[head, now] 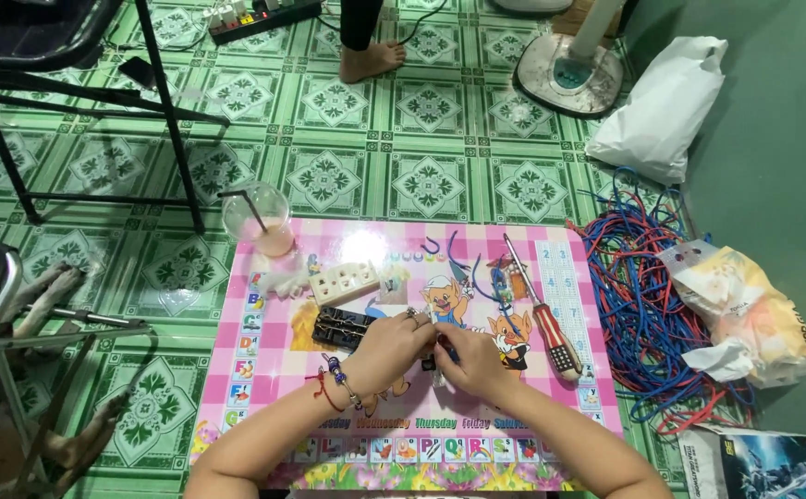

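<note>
My left hand (392, 346) and my right hand (470, 359) meet over the middle of a pink cartoon-printed low table (264, 407). Together they pinch a small part with a short blue wire (441, 349) between the fingertips; most of it is hidden by the fingers. My left wrist wears a red string and a beaded bracelet. Just left of my left hand lies a black socket part (340, 326), and behind it a white socket strip (344, 282). A screwdriver (543, 317) with a red and black handle lies to the right of my right hand.
A plastic cup (260, 220) with a straw and pink drink stands at the table's far left corner. A heap of blue and red wires (641, 296) lies on the floor to the right, with plastic bags and a box. Someone's bare foot (371, 61), a fan base and a metal chair frame lie beyond.
</note>
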